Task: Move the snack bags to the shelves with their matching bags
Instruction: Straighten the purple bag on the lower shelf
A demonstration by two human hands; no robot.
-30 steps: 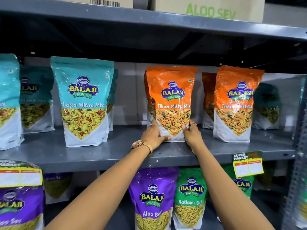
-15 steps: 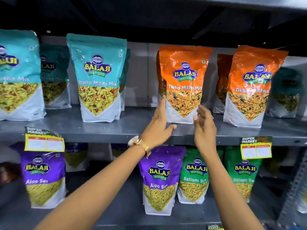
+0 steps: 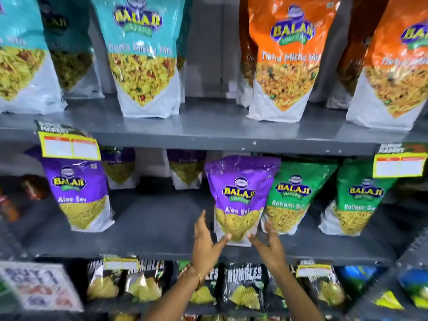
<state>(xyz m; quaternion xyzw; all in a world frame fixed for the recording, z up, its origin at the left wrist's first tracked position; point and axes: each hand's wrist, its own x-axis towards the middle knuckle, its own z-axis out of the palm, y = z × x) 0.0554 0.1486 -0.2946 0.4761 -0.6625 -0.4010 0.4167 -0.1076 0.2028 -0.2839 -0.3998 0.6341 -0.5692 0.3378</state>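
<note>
Both hands (image 3: pixel 240 246) spread, flanking purple bag (image 3: pixel 240 193).

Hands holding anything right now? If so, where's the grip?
Nothing held. Left hand and right hand are open, flanking the bottom of the purple Aloo Sev bag.

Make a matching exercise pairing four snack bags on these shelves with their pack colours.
Column 1:
1. Aloo Sev bag
2. Ratlami Sev bag
3. Tikha Mitha Mix bag
4. Khatta Mitha Mix bag

Column 2:
A. orange
B. teal
C. purple
D. green

Pairs: 1-C, 2-D, 3-A, 4-B
</note>
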